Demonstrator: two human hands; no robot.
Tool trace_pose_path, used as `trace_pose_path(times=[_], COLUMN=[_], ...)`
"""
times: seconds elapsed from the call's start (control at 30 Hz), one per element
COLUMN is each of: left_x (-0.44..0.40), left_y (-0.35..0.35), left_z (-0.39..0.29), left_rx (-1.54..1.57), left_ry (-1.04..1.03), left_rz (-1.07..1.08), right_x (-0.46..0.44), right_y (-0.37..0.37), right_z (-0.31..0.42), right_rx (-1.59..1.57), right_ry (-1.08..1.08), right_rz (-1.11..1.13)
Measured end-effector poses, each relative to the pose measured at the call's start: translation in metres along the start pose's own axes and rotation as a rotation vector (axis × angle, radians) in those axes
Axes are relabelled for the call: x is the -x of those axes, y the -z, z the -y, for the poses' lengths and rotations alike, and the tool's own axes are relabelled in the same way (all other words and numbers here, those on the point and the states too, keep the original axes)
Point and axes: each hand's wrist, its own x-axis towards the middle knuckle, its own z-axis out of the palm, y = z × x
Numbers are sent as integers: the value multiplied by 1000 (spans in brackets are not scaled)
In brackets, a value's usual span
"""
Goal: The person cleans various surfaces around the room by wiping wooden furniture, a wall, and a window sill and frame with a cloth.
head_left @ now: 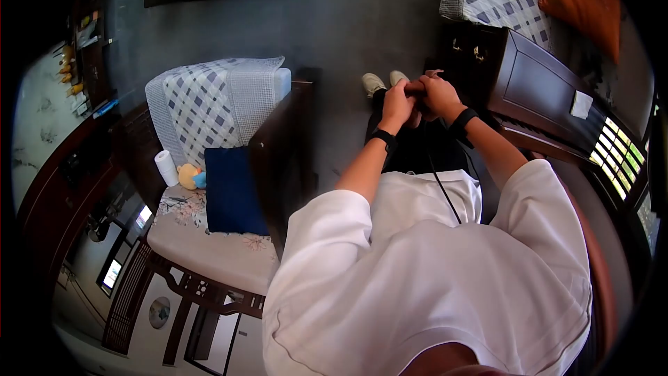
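My left hand (pixel 397 104) and my right hand (pixel 441 95) are held close together in front of my lap, above the dark trousers. Both have their fingers curled in. Between them shows a small brownish shape, too small to tell whether it is a thing or part of a finger. Each wrist wears a black band. A thin dark cord (pixel 442 191) runs down over the white shirt (pixel 431 271) toward the hands. Just beyond the hands are my light-coloured shoes (pixel 374 84) on the grey floor.
On the left stands a wooden seat with a checked cover (pixel 202 101), a navy cushion (pixel 235 191), a paper roll (pixel 166 168) and a plush toy (pixel 188 176). At right, a dark wooden cabinet (pixel 539 76) bears a white cloth (pixel 582 104). An orange cushion (pixel 583 3) lies beyond it.
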Motion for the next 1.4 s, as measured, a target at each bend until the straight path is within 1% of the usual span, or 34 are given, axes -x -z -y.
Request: trace_pose_path(times=[0.1,0.17,0.3,0.4,0.5,0.53,0.6,0.63,0.67,0.77,0.87,0.9,0.97,1.0,1.07,1.13,1.2,1.23,1.33,1.4], left_x=[-22,-48,-91,-131,-160,-169,-188,-191,-198,-211,-213,-214,-223,-227,-234,-244,-259,-268,-293,-306], left_y=[32,54,117,152,193,205,227,236,244,277,332,347,379,397,440,480,515,534,586,615], left_z=[-14,-14,-49,-52,-60,-65,-70,-72,-70,-73,-84,-79,-69,-73,-70,-52,-34,-27,-7,5], left_rx=[161,301,654,666,681,673,706,721,703,652,178,173,159,136,78,4,-34,-53,-76,-79], left_ry=[29,10,223,190,192,220,178,165,75,81,-55,-65,-94,-129,-141,-127,-110,-101,-24,-49], left_rz=[-55,-56,32,44,65,67,38,18,-31,-81,-167,-206,-278,-378,-355,-297,-310,-318,-363,-466], right_x=[-22,-40,-93,-143,-188,-204,-226,-235,-246,-279,-313,-323,-350,-364,-391,-417,-442,-456,-499,-524], right_y=[27,47,72,93,120,129,142,150,160,176,185,186,172,168,162,158,152,149,130,121], right_z=[29,46,75,92,109,116,138,151,166,201,240,254,280,297,334,378,412,428,465,491], right_rx=[-21,-132,-425,-381,-371,-332,-255,-238,-221,-163,-99,-76,-49,-36,18,64,102,120,59,0], right_ry=[96,165,237,216,197,203,224,206,189,196,238,249,345,391,420,470,471,474,463,504], right_rz=[-56,-98,-161,-110,49,31,14,43,67,74,97,115,118,117,130,116,154,174,132,42])
